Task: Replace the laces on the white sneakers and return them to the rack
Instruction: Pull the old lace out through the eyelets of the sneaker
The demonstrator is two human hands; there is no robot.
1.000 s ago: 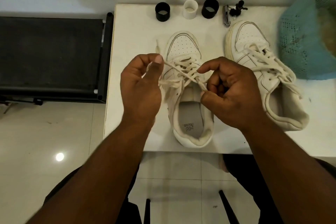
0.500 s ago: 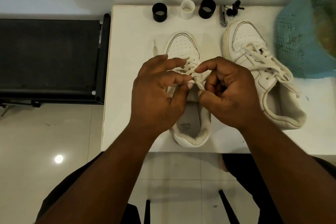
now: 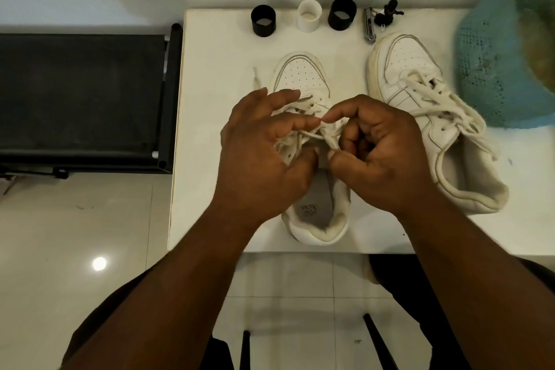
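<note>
Sneaker [image 3: 303, 78] | insole print unreadable | R hand [image 3: 387, 159] fingers pinch lace [image 3: 329, 137] | L hand [image 3: 261, 159] fingers spread

Both forearms reach forward from the lower edge, the hands meeting at centre. Left hand [image 3: 264, 156]: back up, fingers spread and lightly bent, fingertips toward the right hand. Right hand [image 3: 381, 156]: fingers curled, index and thumb pinching a lace [image 3: 330, 140].
</note>
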